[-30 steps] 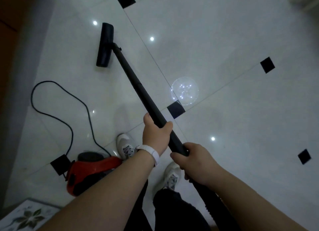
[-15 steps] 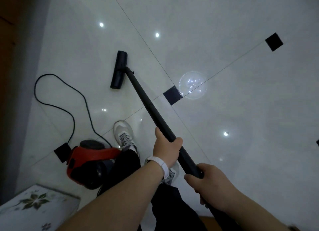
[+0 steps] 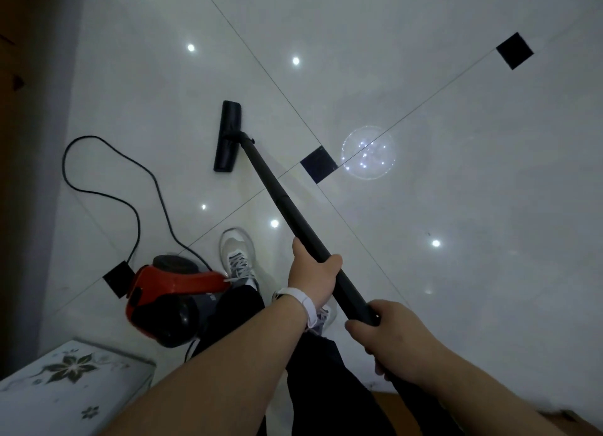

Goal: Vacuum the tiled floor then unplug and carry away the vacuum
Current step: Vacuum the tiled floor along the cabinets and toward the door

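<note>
Hands: our left hand (image 3: 313, 272) and right hand (image 3: 388, 331) both hold the pipe (image 3: 277, 194).
Machine: the red vacuum (image 3: 173, 285) sits on the floor (image 3: 456, 240), touching our shoe (image 3: 236, 256).
Front end: the brush (image 3: 228, 135) lies flat on the floor, past the vacuum.
Wire: the cord (image 3: 130, 204) loops out of the vacuum; we see no plug.
Left to do: we think more cleaning, then unplug and carry away.
</note>
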Demonstrator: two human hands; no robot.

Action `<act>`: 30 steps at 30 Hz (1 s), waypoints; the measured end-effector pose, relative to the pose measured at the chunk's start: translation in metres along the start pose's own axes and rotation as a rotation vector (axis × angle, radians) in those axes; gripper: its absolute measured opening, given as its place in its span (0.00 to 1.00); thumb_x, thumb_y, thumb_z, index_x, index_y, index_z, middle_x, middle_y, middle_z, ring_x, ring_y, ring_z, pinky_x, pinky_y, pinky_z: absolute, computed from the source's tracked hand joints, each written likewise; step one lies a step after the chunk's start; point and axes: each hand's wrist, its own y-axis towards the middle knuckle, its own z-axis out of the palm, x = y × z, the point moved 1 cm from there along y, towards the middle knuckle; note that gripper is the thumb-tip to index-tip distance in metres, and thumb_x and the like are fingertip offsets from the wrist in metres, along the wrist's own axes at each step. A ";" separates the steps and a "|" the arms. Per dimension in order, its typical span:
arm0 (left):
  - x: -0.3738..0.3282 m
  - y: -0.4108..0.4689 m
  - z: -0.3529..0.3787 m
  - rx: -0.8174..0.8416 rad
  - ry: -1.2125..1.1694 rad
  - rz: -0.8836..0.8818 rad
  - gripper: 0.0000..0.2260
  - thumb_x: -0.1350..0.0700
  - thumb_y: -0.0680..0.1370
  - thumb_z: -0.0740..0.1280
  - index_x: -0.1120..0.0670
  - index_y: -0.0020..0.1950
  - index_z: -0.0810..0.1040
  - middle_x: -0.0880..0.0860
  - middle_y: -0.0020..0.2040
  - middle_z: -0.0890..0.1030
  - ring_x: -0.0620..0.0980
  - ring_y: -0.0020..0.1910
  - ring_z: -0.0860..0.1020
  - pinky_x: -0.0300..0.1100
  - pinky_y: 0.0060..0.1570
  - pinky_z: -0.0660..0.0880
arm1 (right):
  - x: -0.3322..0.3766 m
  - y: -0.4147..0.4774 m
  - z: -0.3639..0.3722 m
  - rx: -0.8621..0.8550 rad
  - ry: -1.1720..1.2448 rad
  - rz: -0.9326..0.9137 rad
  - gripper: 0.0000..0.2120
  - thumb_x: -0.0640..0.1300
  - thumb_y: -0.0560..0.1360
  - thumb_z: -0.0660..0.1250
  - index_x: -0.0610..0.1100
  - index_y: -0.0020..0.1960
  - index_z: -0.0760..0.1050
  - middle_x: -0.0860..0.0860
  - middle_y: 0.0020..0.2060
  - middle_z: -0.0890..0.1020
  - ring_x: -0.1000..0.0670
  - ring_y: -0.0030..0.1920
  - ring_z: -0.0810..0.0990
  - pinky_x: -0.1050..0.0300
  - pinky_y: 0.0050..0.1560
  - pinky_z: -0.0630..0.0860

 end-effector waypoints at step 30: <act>-0.091 0.074 -0.213 -0.029 -0.240 0.082 0.34 0.52 0.75 0.68 0.47 0.77 0.53 0.51 0.60 0.76 0.50 0.53 0.77 0.44 0.55 0.75 | 0.253 0.039 0.079 -0.072 -0.159 -0.092 0.12 0.48 0.76 0.67 0.39 0.52 0.77 0.44 0.33 0.78 0.51 0.23 0.78 0.60 0.26 0.75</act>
